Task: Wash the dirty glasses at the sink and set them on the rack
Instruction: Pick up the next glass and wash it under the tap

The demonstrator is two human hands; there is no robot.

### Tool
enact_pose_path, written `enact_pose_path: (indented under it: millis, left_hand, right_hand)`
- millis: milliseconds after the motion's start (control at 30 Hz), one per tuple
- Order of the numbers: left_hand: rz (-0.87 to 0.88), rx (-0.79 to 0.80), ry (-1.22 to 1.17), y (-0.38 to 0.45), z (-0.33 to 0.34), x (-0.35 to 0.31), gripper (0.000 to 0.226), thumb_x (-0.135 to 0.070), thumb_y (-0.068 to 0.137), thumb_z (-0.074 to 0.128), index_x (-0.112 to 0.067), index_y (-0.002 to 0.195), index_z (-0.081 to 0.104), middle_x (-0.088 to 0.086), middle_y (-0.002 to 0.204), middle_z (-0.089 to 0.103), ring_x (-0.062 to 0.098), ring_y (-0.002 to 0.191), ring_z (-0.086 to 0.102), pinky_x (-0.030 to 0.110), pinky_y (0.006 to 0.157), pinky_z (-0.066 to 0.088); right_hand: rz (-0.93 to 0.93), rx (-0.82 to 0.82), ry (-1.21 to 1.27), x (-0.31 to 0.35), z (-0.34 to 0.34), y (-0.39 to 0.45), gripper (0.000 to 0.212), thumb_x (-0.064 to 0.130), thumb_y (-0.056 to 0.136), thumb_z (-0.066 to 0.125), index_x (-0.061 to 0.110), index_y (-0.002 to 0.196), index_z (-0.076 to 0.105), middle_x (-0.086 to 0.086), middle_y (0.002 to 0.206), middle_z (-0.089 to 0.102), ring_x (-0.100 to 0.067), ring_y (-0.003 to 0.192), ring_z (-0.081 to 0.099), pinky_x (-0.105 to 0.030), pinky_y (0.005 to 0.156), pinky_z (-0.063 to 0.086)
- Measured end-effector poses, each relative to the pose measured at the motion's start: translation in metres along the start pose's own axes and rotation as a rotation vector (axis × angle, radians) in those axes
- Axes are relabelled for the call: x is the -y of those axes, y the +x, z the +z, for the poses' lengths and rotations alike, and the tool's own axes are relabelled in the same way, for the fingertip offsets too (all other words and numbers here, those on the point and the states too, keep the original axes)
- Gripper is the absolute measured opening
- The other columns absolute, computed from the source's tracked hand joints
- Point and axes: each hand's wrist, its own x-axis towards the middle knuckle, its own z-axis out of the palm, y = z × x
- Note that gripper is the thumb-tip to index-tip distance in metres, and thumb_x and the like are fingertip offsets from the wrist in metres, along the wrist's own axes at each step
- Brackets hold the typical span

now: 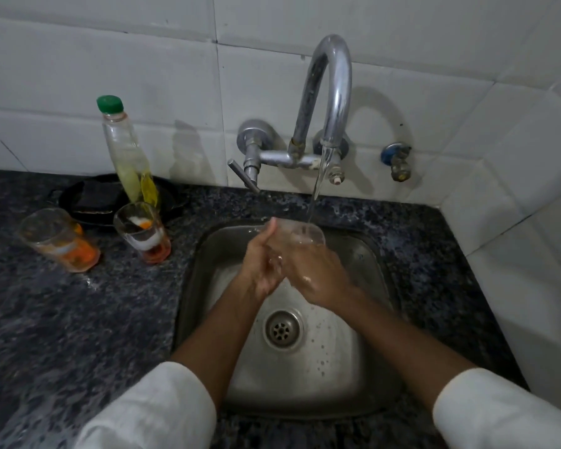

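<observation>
Over the steel sink (366,367) both hands hold one clear glass (305,233) under the running water from the tap (332,92). My left hand (261,260) grips the glass from the left, thumb raised along its side. My right hand (311,270) wraps round it from the right and below. The stream falls into the glass's open mouth. Two dirty glasses with orange residue stand on the counter to the left: one (60,239) further left, one (143,233) nearer the sink. No rack is in view.
A clear bottle with a green cap (123,147) stands by the wall behind the dirty glasses, with a black pan (94,199) beside it. Dark speckled granite counter (78,319) surrounds the sink. A small valve (397,162) juts from the tiled wall at right.
</observation>
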Motion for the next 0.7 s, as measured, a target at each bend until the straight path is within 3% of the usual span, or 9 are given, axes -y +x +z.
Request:
enact_pose_path:
  millis: [33,100,167,233,300,367,500,600,700]
  left_hand:
    - [-0.046,-0.077,0.143,0.002,0.001,-0.005,0.052,-0.045,0.090,0.065,0.002,0.111,0.069,0.021,0.104,0.073,0.030,0.092,0.071,0.041,0.088,0.057]
    - [-0.110,-0.178,0.285,0.005,0.002,-0.008,0.048,-0.049,0.085,0.069,-0.003,0.101,0.071,0.014,0.087,0.076,0.024,0.077,0.072,0.036,0.072,0.060]
    - [-0.133,-0.207,0.290,0.004,0.004,-0.005,0.050,-0.051,0.084,0.069,-0.004,0.099,0.073,0.012,0.084,0.075,0.023,0.076,0.071,0.034,0.072,0.058]
    - [-0.053,-0.206,0.194,0.003,0.006,0.000,0.055,-0.046,0.081,0.073,0.002,0.107,0.070,0.017,0.092,0.072,0.026,0.081,0.070,0.035,0.076,0.057]
    - [0.104,-0.183,0.036,0.004,0.008,0.003,0.040,-0.028,0.080,0.077,0.001,0.103,0.064,0.019,0.087,0.065,0.025,0.070,0.067,0.032,0.066,0.056]
    - [0.190,-0.247,-0.020,0.000,0.019,0.005,0.025,-0.008,0.079,0.076,-0.007,0.101,0.063,0.011,0.081,0.065,0.018,0.061,0.065,0.027,0.060,0.055]
    - [0.490,-0.414,0.511,-0.004,0.033,0.009,0.056,-0.008,0.065,0.088,-0.022,0.112,0.061,-0.009,0.098,0.068,-0.004,0.081,0.066,0.019,0.073,0.056]
    - [0.759,-0.268,0.934,-0.010,0.038,0.006,0.065,-0.015,0.058,0.093,-0.028,0.111,0.057,-0.025,0.094,0.062,-0.022,0.086,0.058,0.005,0.076,0.048]
    - [0.835,-0.164,1.021,-0.017,0.043,-0.005,0.066,-0.025,0.059,0.092,-0.027,0.114,0.056,-0.020,0.099,0.066,-0.010,0.094,0.064,0.019,0.084,0.054]
  right_hand:
    - [-0.063,0.128,-0.287,-0.007,-0.002,-0.004,0.033,0.025,0.094,0.045,0.019,0.126,0.052,-0.011,0.113,0.064,-0.030,0.099,0.063,-0.039,0.073,0.047]
    - [0.000,0.176,-0.357,-0.013,-0.005,-0.011,0.029,0.027,0.093,0.045,0.023,0.119,0.057,-0.007,0.111,0.065,-0.030,0.100,0.062,-0.038,0.071,0.046]
    - [0.100,0.030,-0.035,-0.010,0.005,-0.009,0.023,0.026,0.089,0.047,0.018,0.097,0.067,-0.008,0.095,0.070,-0.029,0.088,0.066,-0.039,0.069,0.050]
    - [0.349,-0.197,0.613,-0.005,0.015,-0.003,0.021,0.021,0.085,0.054,0.012,0.083,0.073,-0.010,0.083,0.073,-0.025,0.079,0.068,-0.036,0.065,0.052]
    - [0.647,-0.282,1.245,-0.001,0.022,-0.002,0.017,0.010,0.083,0.058,0.012,0.084,0.075,-0.006,0.084,0.074,-0.018,0.077,0.067,-0.028,0.060,0.046]
    - [0.803,-0.324,1.600,0.002,0.029,-0.004,0.022,0.007,0.079,0.054,0.012,0.091,0.073,-0.004,0.085,0.074,-0.015,0.075,0.066,-0.024,0.059,0.043]
    - [0.982,-0.518,1.937,0.004,0.037,-0.004,0.024,0.027,0.086,0.050,0.009,0.083,0.065,-0.004,0.067,0.062,-0.015,0.058,0.058,-0.022,0.052,0.045]
    - [1.089,-0.515,1.992,0.001,0.037,0.006,0.049,0.051,0.088,0.057,0.005,0.099,0.069,-0.013,0.084,0.069,-0.025,0.083,0.068,-0.033,0.075,0.056]
    - [1.055,-0.499,1.947,-0.003,0.026,0.017,0.043,0.045,0.094,0.051,0.006,0.095,0.068,-0.010,0.082,0.071,-0.021,0.074,0.068,-0.031,0.067,0.055]
